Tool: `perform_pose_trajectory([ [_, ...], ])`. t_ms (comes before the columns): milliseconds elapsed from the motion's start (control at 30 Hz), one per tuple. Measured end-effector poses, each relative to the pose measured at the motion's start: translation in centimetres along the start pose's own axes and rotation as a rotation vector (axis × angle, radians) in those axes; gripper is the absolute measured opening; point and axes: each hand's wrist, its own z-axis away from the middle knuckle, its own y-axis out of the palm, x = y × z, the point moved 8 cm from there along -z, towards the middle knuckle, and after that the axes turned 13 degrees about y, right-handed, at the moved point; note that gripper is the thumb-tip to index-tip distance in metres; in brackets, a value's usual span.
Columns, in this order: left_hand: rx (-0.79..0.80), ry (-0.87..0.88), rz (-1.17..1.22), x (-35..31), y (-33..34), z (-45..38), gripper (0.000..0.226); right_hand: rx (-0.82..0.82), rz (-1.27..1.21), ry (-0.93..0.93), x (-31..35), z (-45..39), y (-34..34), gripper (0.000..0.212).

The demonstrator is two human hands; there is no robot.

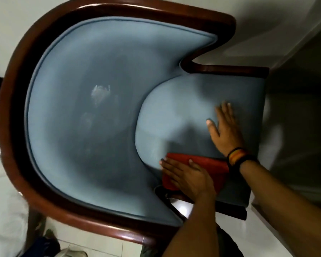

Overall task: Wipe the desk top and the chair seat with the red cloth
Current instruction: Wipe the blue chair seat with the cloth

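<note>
I look down on an armchair with a blue padded seat (176,112) and a curved blue backrest (85,115) framed in dark red wood (13,127). The red cloth (211,167) lies folded on the near edge of the seat. My left hand (185,177) presses flat on the cloth, fingers spread and pointing left. My right hand (224,130) rests flat and open on the bare seat just beyond the cloth, with coloured bands on the wrist. The desk top is not clearly in view.
A pale smudge (100,91) marks the backrest padding. White floor tiles (93,245) lie below the chair, with a shoe (72,254) at the bottom edge. A dark panel (304,108) stands to the right of the chair.
</note>
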Motion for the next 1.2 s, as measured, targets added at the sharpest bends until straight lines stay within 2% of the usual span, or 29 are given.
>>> perform_pose_trajectory([
  [67,0.044,-0.074,0.066,0.5,-1.2,-0.6,0.085,0.064,-0.021,-0.060,-0.5,4.6,0.1,0.060],
  [133,0.067,-0.080,0.054,0.7,-1.7,-0.7,0.085,0.160,0.043,-0.038,-1.3,9.4,1.4,0.060],
  [233,0.077,-0.123,-0.075,0.5,-2.4,0.2,0.074,0.189,0.143,-0.023,-1.8,14.5,3.1,0.064],
  [300,0.114,-0.137,-0.141,0.5,-3.3,0.0,0.064,0.175,0.168,0.064,-2.7,16.2,3.8,0.066],
  [367,0.187,-0.080,-0.129,0.4,-4.1,-0.5,0.056,0.236,0.092,0.234,-4.1,16.9,4.2,0.047],
  [433,0.280,-0.002,-0.025,-0.2,-5.3,-0.7,0.047,0.276,-0.103,0.406,-4.7,16.9,4.0,0.019],
  [467,0.309,0.029,0.027,-0.5,-6.5,-0.8,0.044,0.278,-0.210,0.459,-4.3,16.9,3.5,0.013],
  [567,0.328,0.152,0.076,-2.1,-11.4,-1.8,0.042,0.262,-0.443,0.473,-1.2,15.9,1.3,0.027],
  [633,0.329,0.246,0.082,-3.0,-15.7,-3.2,0.043,0.301,-0.608,0.451,2.5,15.0,-0.2,0.019],
  [733,0.313,0.308,0.081,-3.7,-22.7,-6.3,0.051,0.372,-0.789,0.426,8.7,14.1,-2.1,0.018],
  [833,0.279,0.362,-0.079,-3.5,-28.6,-9.5,0.056,0.625,-0.901,0.481,15.0,14.9,-1.7,0.014],
  [900,0.295,0.420,-0.243,-3.0,-30.7,-10.6,0.060,0.812,-0.839,0.516,17.8,16.2,-0.6,0.007],
  [967,0.345,0.505,-0.415,-2.0,-31.5,-11.2,0.062,0.889,-0.730,0.526,19.9,17.4,0.9,0.004],
  [1033,0.377,0.607,-0.594,-0.7,-31.3,-11.1,0.054,0.870,-0.522,0.406,21.8,18.5,2.7,0.018],
  [1100,0.398,0.730,-0.793,0.4,-30.8,-10.6,0.044,0.776,-0.273,0.167,24.9,19.7,4.7,0.053],
  [1133,0.415,0.797,-0.879,0.8,-30.7,-10.2,0.040,0.726,-0.236,0.061,26.8,20.3,5.4,0.066],
  [1200,0.423,0.947,-0.965,1.3,-31.4,-9.7,0.034,0.686,-0.285,-0.031,29.3,21.1,6.1,0.068],
])
